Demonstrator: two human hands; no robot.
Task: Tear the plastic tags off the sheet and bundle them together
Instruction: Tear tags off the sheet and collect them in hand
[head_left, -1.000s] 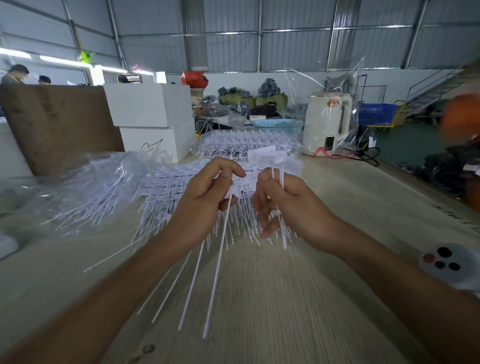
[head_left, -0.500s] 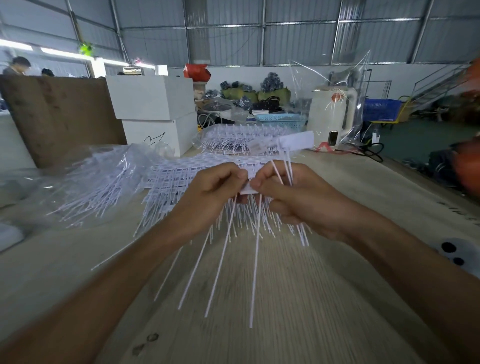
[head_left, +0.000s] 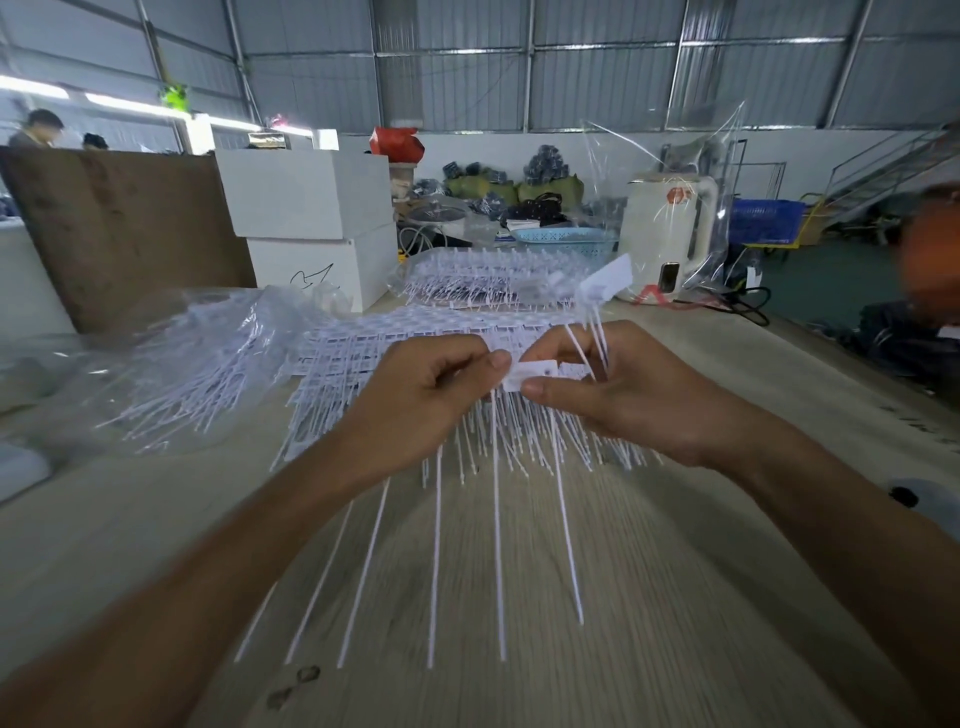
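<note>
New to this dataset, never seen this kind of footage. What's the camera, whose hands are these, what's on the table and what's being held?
There is no robot here. One wide-angle camera sits on a person's head and looks forward and down, so the two arms reaching in are the wearer's own. The left hand and the right hand together pinch a small white plastic tag between thumbs and fingertips; long thin white strips hang down from the hands. The right hand also holds a few torn-off tags sticking upward. On the wooden table lie flat sheets of tags, and a clear bag of tags to the left.
</note>
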